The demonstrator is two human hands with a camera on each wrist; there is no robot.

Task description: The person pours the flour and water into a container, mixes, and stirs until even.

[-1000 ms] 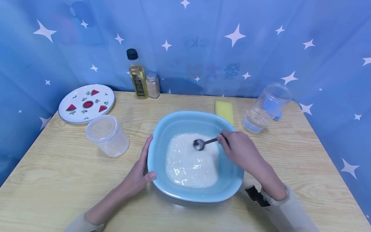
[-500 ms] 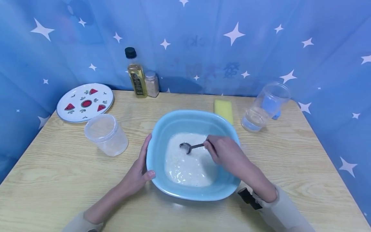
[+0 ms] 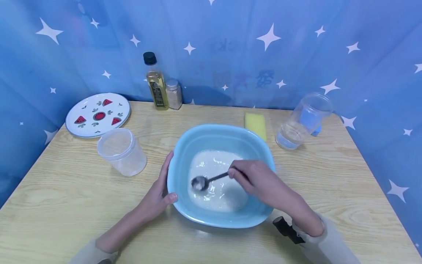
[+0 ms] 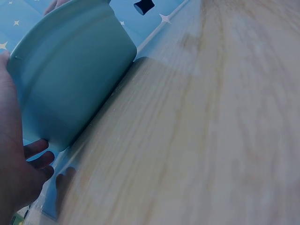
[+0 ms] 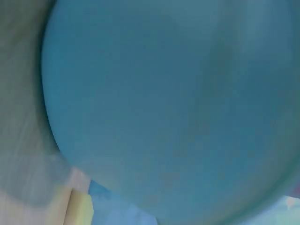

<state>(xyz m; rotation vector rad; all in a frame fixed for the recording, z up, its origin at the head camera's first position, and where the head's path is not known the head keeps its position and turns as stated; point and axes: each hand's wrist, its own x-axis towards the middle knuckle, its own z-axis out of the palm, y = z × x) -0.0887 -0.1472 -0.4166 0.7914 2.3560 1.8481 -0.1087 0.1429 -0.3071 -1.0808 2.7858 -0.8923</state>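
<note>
A light blue basin stands on the table with a milky white liquid in its bottom. My left hand holds the basin's left side, thumb over the rim and fingers along the outer wall. In the left wrist view those fingers lie low against the wall. My right hand, over the basin's right half, grips the dark handle of a small metal spoon. The spoon's bowl is at the left part of the liquid. In the right wrist view the basin's outer wall fills most of the picture.
Left of the basin stands a clear plastic jar, behind it a watermelon-patterned plate. An oil bottle and a small shaker jar stand at the back. A yellow sponge and a clear cup with some liquid are back right.
My right hand has moved left and toward me, carrying the spoon from the liquid's upper right to its left side. My left hand stays on the basin.
</note>
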